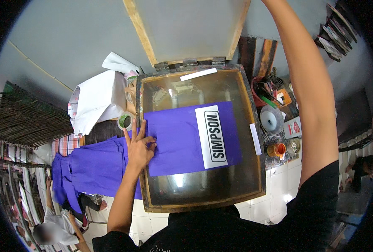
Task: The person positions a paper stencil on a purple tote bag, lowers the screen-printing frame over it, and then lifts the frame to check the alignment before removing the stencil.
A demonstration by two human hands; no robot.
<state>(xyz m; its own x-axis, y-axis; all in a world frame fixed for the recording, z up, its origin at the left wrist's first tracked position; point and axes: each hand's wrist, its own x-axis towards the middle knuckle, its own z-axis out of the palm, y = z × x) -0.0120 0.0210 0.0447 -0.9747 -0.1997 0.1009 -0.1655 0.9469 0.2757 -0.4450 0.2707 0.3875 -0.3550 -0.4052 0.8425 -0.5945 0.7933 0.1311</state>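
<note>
My left hand (139, 148) is at the left edge of a glass-topped table (203, 185). Its thumb and forefinger come together on a purple fabric piece (173, 143), while the other fingers stretch out. The fabric lies over the glass, with a white panel (211, 136) bearing black framed lettering toward its right end. Beyond the far edge stands a raised wooden-framed screen (150, 42), hinged to the table. My right arm (312, 96) reaches up along the right side and leaves the picture at the top, so the right hand is out of sight.
Stacked purple fabric (98, 166) lies left of the table, below a tape roll (125, 121) and a white paper-wrapped bundle (100, 98). On the right are an orange ink pot (276, 150), a round translucent container (271, 119) and a red tub (260, 86). A person (62, 224) is at lower left.
</note>
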